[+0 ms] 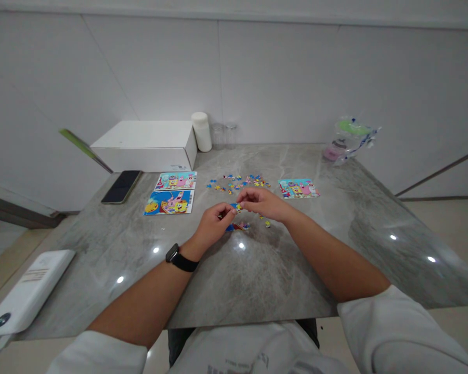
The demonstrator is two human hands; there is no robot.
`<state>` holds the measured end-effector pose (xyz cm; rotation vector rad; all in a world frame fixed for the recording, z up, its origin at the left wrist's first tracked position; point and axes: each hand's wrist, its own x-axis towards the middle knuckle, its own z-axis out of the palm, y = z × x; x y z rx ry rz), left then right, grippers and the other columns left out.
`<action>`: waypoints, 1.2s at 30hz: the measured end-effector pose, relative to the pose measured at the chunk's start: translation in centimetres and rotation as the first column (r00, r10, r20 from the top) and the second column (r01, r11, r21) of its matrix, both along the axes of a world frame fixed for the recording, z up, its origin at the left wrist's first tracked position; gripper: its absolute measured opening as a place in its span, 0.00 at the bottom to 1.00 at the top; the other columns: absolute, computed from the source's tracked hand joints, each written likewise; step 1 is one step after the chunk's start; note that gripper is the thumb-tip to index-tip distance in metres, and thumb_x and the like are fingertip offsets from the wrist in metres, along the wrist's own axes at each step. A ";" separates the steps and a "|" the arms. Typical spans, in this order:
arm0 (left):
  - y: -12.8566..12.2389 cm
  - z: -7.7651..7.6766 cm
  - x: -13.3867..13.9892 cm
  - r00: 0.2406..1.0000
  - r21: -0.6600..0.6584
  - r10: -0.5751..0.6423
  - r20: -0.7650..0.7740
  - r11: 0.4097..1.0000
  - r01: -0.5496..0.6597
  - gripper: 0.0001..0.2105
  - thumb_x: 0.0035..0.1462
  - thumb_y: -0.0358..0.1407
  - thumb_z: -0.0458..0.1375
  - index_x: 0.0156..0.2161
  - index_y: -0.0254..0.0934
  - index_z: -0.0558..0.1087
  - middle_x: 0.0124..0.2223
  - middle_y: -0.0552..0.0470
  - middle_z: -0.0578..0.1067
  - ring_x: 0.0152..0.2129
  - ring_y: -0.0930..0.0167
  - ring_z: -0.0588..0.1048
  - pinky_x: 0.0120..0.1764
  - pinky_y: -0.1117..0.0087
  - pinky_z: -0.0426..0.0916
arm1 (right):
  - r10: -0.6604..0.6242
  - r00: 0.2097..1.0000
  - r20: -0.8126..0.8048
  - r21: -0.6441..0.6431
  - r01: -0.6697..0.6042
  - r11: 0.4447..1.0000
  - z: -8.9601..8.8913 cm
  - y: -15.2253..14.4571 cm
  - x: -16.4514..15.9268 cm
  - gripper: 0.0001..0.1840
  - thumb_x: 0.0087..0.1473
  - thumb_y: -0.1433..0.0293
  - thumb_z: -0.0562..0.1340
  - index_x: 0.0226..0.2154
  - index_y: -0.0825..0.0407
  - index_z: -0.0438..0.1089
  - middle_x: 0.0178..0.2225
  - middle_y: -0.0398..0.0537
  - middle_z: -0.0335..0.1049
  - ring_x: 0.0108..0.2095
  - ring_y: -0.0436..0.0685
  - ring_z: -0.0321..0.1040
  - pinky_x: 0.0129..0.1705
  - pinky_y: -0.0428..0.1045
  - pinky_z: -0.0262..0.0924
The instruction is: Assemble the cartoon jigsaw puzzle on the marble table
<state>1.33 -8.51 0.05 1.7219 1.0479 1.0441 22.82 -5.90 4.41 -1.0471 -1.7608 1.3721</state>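
Observation:
My left hand point(214, 223), with a black watch on the wrist, and my right hand point(263, 202) meet at the middle of the grey marble table point(257, 275). Their fingertips pinch small jigsaw pieces point(237, 208) together. Just below them lies a partly joined blue patch of puzzle point(237, 226). Several loose coloured pieces point(237, 183) are scattered on the table beyond my hands.
Two finished cartoon puzzle cards point(171, 193) lie at the left, a third point(298, 188) at the right. A black phone point(121, 186), white box point(148, 145), white jar point(202, 131), two clear jars point(223, 134), plastic bag point(349, 140) and white power bank point(25, 291) sit around.

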 end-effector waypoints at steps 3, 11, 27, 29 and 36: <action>-0.1 0.0 0.0 1.000 0.003 -0.016 -0.013 1.000 0.016 0.13 0.65 0.44 0.60 0.34 0.38 0.77 0.28 0.55 0.73 0.25 0.72 0.68 0.30 0.71 0.63 | 0.009 1.000 -0.007 -0.006 -0.009 1.000 -0.1 0.0 0.0 0.14 0.51 0.61 0.71 0.36 0.51 0.73 0.29 0.38 0.70 0.31 0.50 0.66 0.37 0.48 0.61; -0.3 0.3 0.1 0.998 0.010 -0.031 -0.047 0.999 0.032 0.13 0.64 0.44 0.59 0.33 0.38 0.77 0.28 0.55 0.72 0.25 0.72 0.68 0.31 0.71 0.61 | 0.041 0.999 0.010 0.009 -0.041 0.999 0.3 0.0 0.2 0.12 0.52 0.62 0.71 0.36 0.51 0.74 0.29 0.39 0.72 0.31 0.50 0.66 0.37 0.47 0.61; -0.3 -0.1 -0.3 0.971 0.220 -0.057 -0.231 0.969 0.109 0.06 0.63 0.32 0.57 0.40 0.37 0.77 0.34 0.53 0.77 0.28 0.72 0.71 0.34 0.71 0.63 | 0.074 0.985 0.158 -0.002 -0.074 0.997 0.0 0.7 1.7 0.14 0.51 0.61 0.71 0.38 0.52 0.75 0.31 0.42 0.76 0.32 0.51 0.70 0.35 0.46 0.62; -0.3 -0.3 -0.4 0.962 0.250 -0.056 -0.266 0.960 0.125 0.06 0.62 0.31 0.57 0.41 0.38 0.76 0.34 0.54 0.76 0.27 0.73 0.70 0.34 0.70 0.63 | 0.071 0.970 0.231 0.005 -0.074 0.997 0.1 0.8 2.2 0.13 0.52 0.63 0.70 0.38 0.52 0.77 0.31 0.43 0.78 0.33 0.52 0.72 0.36 0.47 0.63; -0.4 -0.2 -0.3 0.914 0.308 -0.121 -0.387 0.918 0.251 0.04 0.64 0.32 0.59 0.41 0.38 0.76 0.37 0.52 0.78 0.34 0.69 0.74 0.40 0.67 0.67 | 0.123 0.758 0.641 0.026 -0.182 0.983 1.2 0.0 2.8 0.09 0.54 0.72 0.67 0.38 0.52 0.81 0.32 0.44 0.80 0.33 0.53 0.73 0.36 0.45 0.60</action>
